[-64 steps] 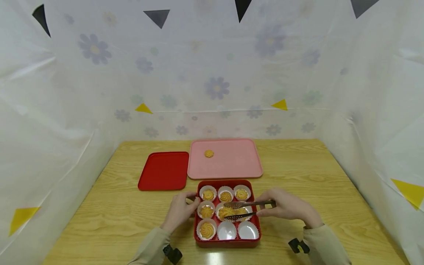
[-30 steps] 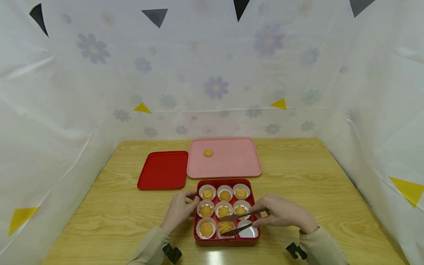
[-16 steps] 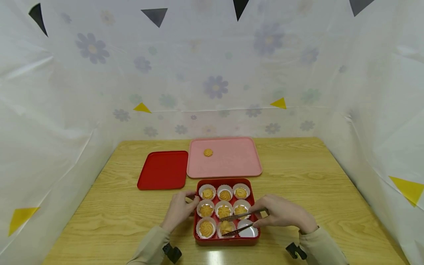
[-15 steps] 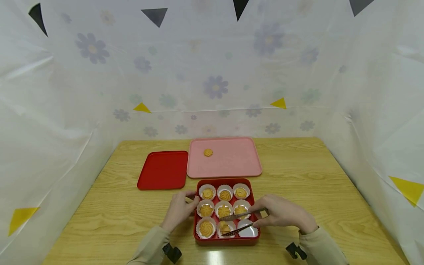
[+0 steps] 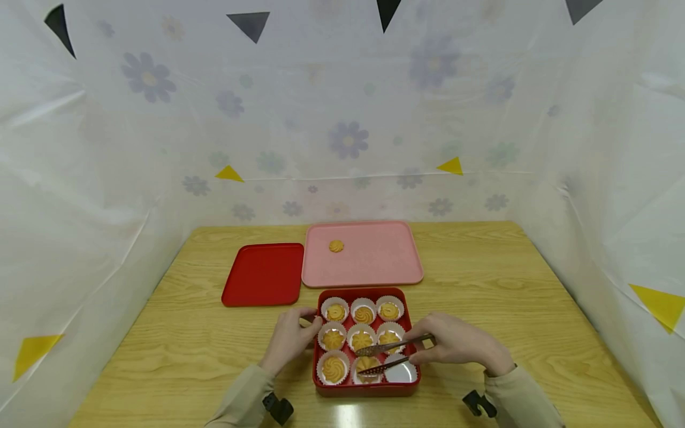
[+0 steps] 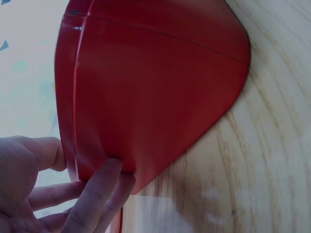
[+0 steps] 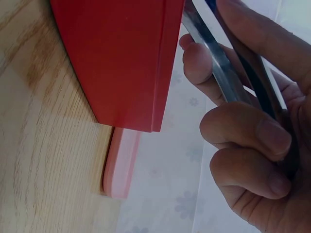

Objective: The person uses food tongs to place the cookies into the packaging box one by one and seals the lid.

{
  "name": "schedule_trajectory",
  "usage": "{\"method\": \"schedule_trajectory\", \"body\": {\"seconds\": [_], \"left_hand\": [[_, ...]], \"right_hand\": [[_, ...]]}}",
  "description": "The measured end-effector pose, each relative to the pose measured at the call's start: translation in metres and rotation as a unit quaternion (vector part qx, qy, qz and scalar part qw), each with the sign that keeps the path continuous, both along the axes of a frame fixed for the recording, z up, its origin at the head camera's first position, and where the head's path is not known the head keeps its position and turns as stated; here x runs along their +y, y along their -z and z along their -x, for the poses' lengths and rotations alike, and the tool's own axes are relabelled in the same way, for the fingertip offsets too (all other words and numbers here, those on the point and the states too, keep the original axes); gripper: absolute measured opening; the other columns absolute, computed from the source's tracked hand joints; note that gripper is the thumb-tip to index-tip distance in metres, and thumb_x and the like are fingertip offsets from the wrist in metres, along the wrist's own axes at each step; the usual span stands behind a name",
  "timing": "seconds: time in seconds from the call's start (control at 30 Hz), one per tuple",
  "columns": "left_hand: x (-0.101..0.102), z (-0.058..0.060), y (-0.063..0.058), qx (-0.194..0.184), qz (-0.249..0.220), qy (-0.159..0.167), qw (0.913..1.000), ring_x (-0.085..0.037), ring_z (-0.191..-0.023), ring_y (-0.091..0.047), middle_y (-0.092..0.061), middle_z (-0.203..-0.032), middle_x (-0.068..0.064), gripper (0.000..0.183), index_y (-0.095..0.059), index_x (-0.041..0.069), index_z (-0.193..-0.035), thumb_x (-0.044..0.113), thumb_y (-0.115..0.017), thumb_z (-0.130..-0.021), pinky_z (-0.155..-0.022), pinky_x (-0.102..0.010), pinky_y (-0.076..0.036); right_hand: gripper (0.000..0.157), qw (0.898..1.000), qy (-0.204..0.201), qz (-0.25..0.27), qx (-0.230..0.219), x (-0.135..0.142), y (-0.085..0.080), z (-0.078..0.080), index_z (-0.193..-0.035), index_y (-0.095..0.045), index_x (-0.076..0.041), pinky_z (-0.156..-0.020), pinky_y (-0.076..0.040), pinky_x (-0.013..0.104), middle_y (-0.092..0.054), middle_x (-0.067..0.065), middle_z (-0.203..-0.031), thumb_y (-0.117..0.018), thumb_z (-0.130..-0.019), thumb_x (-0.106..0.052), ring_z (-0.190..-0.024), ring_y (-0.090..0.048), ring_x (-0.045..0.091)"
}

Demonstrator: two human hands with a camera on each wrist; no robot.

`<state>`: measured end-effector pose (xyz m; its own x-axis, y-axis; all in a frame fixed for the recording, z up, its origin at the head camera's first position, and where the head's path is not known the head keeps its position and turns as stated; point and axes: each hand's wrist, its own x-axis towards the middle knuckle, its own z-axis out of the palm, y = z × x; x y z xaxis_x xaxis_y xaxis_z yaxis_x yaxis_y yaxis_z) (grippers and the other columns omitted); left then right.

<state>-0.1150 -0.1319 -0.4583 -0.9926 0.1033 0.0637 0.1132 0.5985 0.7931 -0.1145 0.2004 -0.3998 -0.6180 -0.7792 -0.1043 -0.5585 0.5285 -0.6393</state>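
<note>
In the head view, the left hand (image 5: 291, 339) rests against the left side of a red box (image 5: 369, 389). In the left wrist view, its fingertips (image 6: 114, 167) touch the outer wall and the thumb meets the rim. The right hand (image 5: 455, 342) holds metal tongs (image 5: 393, 346) with perforated tips. Below and between those tips, a swirled cookie (image 5: 366, 362) sits in the front middle paper cup, partly covered by the tongs. Nearer the right hand, a paper cup (image 5: 402, 372) in the front right is empty. Other cups hold one cookie each, including the front left cookie (image 5: 334, 370).
Behind the box lies a pink tray (image 5: 377, 258) bearing a single cookie (image 5: 336, 246). To its left sits a flat red lid or tray (image 5: 264, 276). A wooden table (image 5: 481, 285) supports everything, with white patterned sheets (image 5: 342, 107) around it.
The right hand and tongs have moved from the middle row to the front middle cup, which was empty and now holds a cookie. Lately the cookie tipped and settled. The left hand stays put.
</note>
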Motion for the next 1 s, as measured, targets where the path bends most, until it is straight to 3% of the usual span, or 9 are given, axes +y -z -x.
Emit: {"method": "schedule_trajectory", "body": {"seconds": [0.37,0.57,0.77,0.9,1.0], "left_hand": [[-0.001,0.002,-0.001,-0.014,-0.002,0.000,0.9999,-0.012,-0.073,-0.068,-0.074,-0.095,-0.014,0.030,-0.071,-0.006,-0.114,0.014,-0.066,-0.092,-0.063,-0.022,-0.056],[0.000,0.001,-0.001,-0.015,-0.007,0.002,0.9999,-0.012,-0.071,-0.068,-0.074,-0.094,-0.015,0.029,-0.071,-0.006,-0.113,0.013,-0.066,-0.092,-0.061,-0.020,-0.055],[0.000,-0.001,-0.001,-0.017,-0.014,0.005,0.9998,-0.011,-0.070,-0.068,-0.074,-0.094,-0.016,0.029,-0.071,-0.007,-0.113,0.012,-0.066,-0.092,-0.060,-0.020,-0.055],[0.000,-0.001,-0.001,-0.021,-0.017,0.004,0.9996,-0.011,-0.071,-0.067,-0.073,-0.094,-0.016,0.029,-0.071,-0.007,-0.113,0.011,-0.065,-0.092,-0.060,-0.020,-0.055],[-0.001,0.000,0.000,-0.028,-0.020,0.003,0.9994,-0.012,-0.071,-0.068,-0.073,-0.095,-0.016,0.030,-0.070,-0.008,-0.114,0.012,-0.065,-0.093,-0.059,-0.019,-0.055]], "right_hand": [[0.032,1.000,0.006,-0.010,0.008,0.001,-0.001,0.002,-0.113,-0.076,-0.010,-0.062,-0.040,0.016,-0.062,-0.018,-0.080,-0.073,-0.091,-0.033,-0.070,-0.048,-0.003],[0.037,1.000,0.011,0.013,0.011,0.005,-0.003,0.006,-0.118,-0.074,-0.007,-0.060,-0.040,0.016,-0.062,-0.016,-0.078,-0.071,-0.093,-0.033,-0.065,-0.045,-0.003],[0.033,0.998,0.053,0.037,0.003,0.008,-0.002,0.019,-0.120,-0.073,-0.011,-0.056,-0.037,0.017,-0.063,-0.008,-0.078,-0.069,-0.094,-0.032,-0.060,-0.041,0.000],[0.027,0.994,0.089,0.054,0.034,0.007,0.001,0.028,-0.114,-0.074,-0.011,-0.057,-0.040,0.020,-0.068,-0.002,-0.084,-0.070,-0.094,-0.029,-0.064,-0.044,0.000],[0.021,0.990,0.114,0.062,0.061,0.004,0.004,0.035,-0.108,-0.074,-0.014,-0.056,-0.040,0.020,-0.065,-0.004,-0.082,-0.070,-0.094,-0.029,-0.063,-0.044,0.002]]}}
